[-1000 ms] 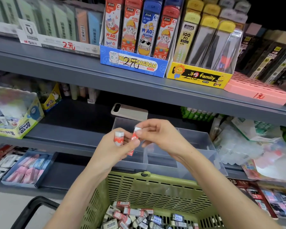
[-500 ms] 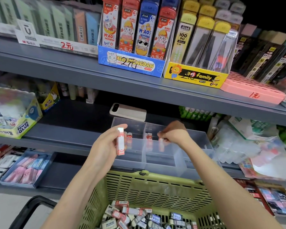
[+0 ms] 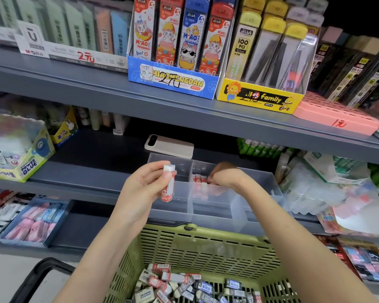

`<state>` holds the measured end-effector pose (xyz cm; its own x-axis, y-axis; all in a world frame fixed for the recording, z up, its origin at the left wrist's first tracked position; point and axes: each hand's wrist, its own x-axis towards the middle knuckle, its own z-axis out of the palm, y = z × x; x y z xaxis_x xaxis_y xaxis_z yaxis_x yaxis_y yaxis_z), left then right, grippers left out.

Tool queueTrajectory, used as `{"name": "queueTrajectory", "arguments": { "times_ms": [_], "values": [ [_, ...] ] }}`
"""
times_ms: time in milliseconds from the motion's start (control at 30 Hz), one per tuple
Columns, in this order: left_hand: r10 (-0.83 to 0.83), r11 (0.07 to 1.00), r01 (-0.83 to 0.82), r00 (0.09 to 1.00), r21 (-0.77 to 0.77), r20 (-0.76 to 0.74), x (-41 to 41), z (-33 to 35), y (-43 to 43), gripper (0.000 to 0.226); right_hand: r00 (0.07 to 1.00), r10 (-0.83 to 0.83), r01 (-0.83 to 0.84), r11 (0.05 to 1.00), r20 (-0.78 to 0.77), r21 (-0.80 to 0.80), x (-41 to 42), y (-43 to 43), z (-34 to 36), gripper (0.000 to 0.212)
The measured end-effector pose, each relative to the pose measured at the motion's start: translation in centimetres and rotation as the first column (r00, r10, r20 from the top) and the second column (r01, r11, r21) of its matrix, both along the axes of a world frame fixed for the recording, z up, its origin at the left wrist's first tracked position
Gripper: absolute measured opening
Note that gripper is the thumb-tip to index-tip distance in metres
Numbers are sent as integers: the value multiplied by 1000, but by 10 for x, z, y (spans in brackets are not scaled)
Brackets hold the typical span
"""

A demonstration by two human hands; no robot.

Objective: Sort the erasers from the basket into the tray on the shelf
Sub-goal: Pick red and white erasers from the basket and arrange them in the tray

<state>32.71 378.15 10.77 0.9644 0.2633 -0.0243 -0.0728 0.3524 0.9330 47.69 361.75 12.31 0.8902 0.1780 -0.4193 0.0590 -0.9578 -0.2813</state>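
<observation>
Erasers (image 3: pixel 179 285) lie in a loose heap on the floor of the green slotted basket (image 3: pixel 206 243). They are too many to count and wear red, dark blue and grey paper sleeves. Just beyond the basket's far rim, on the grey middle shelf (image 3: pixel 92 171), stands the clear plastic tray (image 3: pixel 212 217). Walls split it into compartments, with at least three across. In the middle compartment, three red-sleeved erasers (image 3: pixel 199 179) stand upright in a row near the back wall. The right hand (image 3: pixel 227 177) reaches down into that same compartment, its fingers curled just beside the row. Its fingertips are hidden, so I cannot tell whether they grip anything. The left hand (image 3: pixel 143 186) hovers in front of the left compartment. It pinches a single eraser (image 3: pixel 169 185) in a red sleeve between thumb and fingers, upright with the white end on top. One beige phone (image 3: pixel 170 147) lies flat on the shelf just behind the tray.
</observation>
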Motion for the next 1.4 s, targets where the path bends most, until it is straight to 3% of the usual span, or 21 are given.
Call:
{"name": "queueTrajectory", "arguments": {
  "times_ms": [67, 100, 133, 167, 200, 233, 400, 500, 567, 633, 700, 767, 900, 967, 1033, 1233, 1400],
  "values": [
    [-10, 1000, 10, 1000, 18, -3, -1, 0, 0, 42, 992, 55, -61, 997, 117, 44, -11, -1, 9, 12],
    [-12, 1000, 12, 1000, 29, -7, -1, 1, 0, 44, 974, 56, -94, 982, 218, 167, -20, -1, 14, 14],
    [-10, 999, 11, 1000, 41, -9, -1, 0, 0, 44, 968, 17, -115, 916, 250, 385, -33, -1, 19, 14],
    [-5, 999, 5, 1000, 54, -7, 0, 0, -1, 43, 984, -3, -109, 783, 179, 612, -47, 1, 28, 15],
    [6, 998, -6, 1000, 70, 1, 0, 0, -2, 43, 995, 28, -87, 665, 91, 742, -61, 4, 36, 15],
    [20, 995, -22, 1000, 100, 14, -1, 1, -3, 42, 996, 78, -84, 619, 45, 781, -73, 7, 43, 16],
    [49, 944, -77, 994, 320, 95, -3, 0, -13, 26, 991, 118, -119, 629, 56, 768, -88, 11, 49, 19],
    [74, 888, -111, 992, 447, 98, -5, -2, -13, 20, 989, -57, -73, 626, 139, 776, -68, -10, 52, 14],
    [111, 697, -171, 985, 697, 131, -6, -5, -11, 15, 946, -201, -15, 755, 253, 656, -44, -28, 50, 11],
    [108, 471, -220, 976, 855, 191, -7, -8, -9, 21, 937, -192, 48, 899, 292, 436, -26, -36, 42, 19],
    [80, 355, -206, 979, 912, 190, -7, -9, -9, 33, 963, -190, 109, 924, 191, 366, -16, -35, 33, 30],
    [67, 300, -178, 984, 937, 165, -7, -9, -10, 42, 976, -193, 140, 911, 102, 388, -11, -30, 28, 31],
    [61, 298, -167, 986, 940, 156, -7, -10, -9, 53, 980, -186, 150, 919, 64, 366, -3, -22, 28, 21],
    [71, 313, -160, 987, 936, 145, -6, -10, -9, 48, 988, -149, 155, 937, -43, 313, -4, -18, 30, 16],
    [74, 311, -146, 989, 939, 129, -5, -11, -9, 42, 987, -112, 136, 962, -112, 235, -4, -16, 29, 24],
    [64, 320, -132, 991, 938, 118, -5, -11, -8, 41, 993, -114, 120, 952, -37, 283, 1, -23, 34, 24],
    [52, 300, -125, 992, 946, 115, -4, -12, -8, 45, 1000, 2, -3, 996, 11, 88, 0, -20, 24, 21]
  ]
}}
